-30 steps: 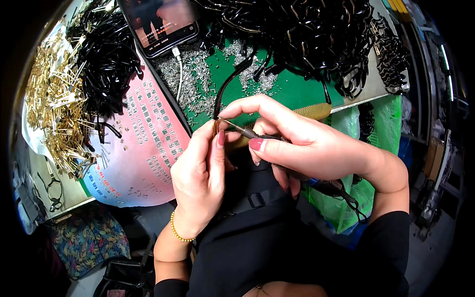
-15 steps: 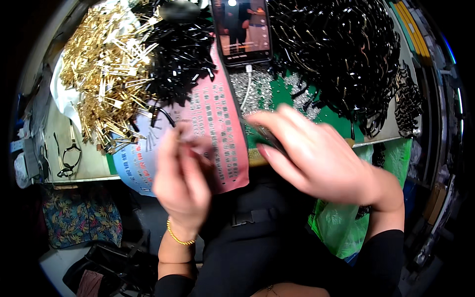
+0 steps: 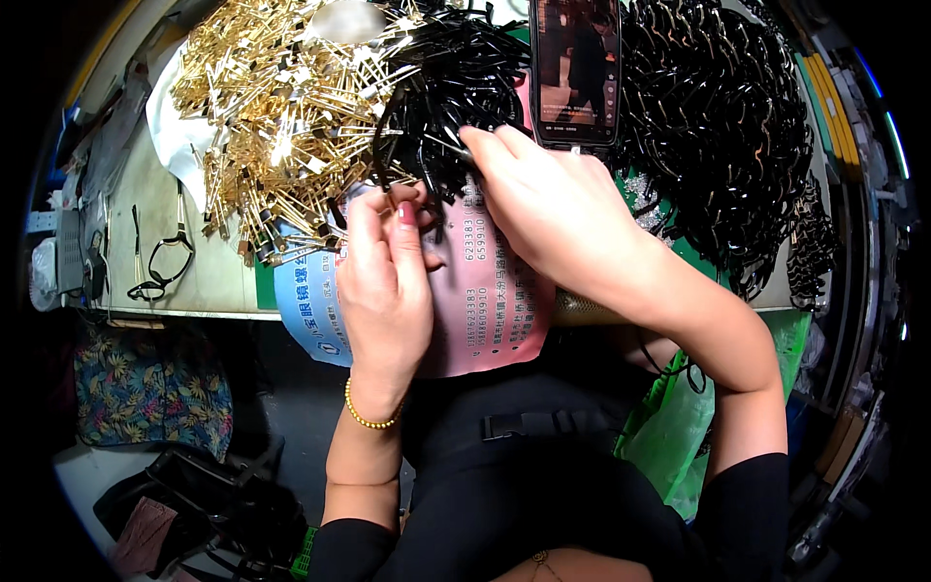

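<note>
My left hand (image 3: 388,267) is closed, thumb against the fingers, on a dark, curved eyeglass temple (image 3: 380,145) that rises from the fingertips. My right hand (image 3: 543,199) reaches over the heap of black eyeglass temples (image 3: 451,63). Its fingers are closed on a thin metal tool (image 3: 448,144) whose tip points left into the heap; most of the tool is hidden by the hand. Gold metal eyeglass parts (image 3: 281,126) are piled to the left of the black heap. Under both hands lies a pink and blue printed sheet (image 3: 504,335) hanging over the table edge.
A phone (image 3: 575,73) with a lit screen stands at the back. Glossy black eyeglass parts (image 3: 708,126) cover the right side. Small silver screws (image 3: 640,194) lie on the green mat (image 3: 693,252). Glasses frames (image 3: 165,262) lie at the left; a green bag (image 3: 669,427) hangs at the right.
My view has shifted, so the table things sit further right. My right hand has moved away from the front edge to the black heap. My left hand, blurred before, is now steadier.
</note>
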`<state>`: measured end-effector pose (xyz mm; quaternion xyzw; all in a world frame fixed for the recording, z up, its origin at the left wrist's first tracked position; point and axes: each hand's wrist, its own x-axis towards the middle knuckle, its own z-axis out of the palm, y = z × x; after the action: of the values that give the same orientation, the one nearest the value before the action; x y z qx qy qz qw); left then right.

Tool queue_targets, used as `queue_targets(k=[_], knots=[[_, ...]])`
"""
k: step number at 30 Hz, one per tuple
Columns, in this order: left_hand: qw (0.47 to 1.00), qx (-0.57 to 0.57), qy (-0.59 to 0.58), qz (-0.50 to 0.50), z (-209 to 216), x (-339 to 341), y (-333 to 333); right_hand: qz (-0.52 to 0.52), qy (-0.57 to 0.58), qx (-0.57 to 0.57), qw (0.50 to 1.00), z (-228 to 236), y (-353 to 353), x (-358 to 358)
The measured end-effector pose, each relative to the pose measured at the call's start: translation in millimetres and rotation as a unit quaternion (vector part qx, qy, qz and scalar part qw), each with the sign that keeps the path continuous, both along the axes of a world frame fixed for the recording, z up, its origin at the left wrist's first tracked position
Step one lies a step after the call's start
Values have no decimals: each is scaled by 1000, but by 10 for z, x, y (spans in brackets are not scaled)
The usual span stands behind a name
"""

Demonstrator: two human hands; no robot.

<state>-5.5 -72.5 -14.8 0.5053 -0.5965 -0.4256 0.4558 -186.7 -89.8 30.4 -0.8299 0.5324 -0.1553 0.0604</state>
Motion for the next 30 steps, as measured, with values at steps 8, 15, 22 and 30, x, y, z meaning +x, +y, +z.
queue_targets(k=[8, 15, 22, 30], knots=[[972, 110, 196, -69, 33, 112, 49, -15, -109, 156, 982, 128, 197, -12], [994, 30, 103, -3, 122, 370, 81, 9, -98, 136, 986, -17, 338, -72], [908, -162, -385, 34, 189, 217, -237, -81, -364, 317, 872, 416, 783, -455], [904, -182, -387, -7, 371, 361, -165, -258, -530, 368, 719, 559, 1397, -1316]])
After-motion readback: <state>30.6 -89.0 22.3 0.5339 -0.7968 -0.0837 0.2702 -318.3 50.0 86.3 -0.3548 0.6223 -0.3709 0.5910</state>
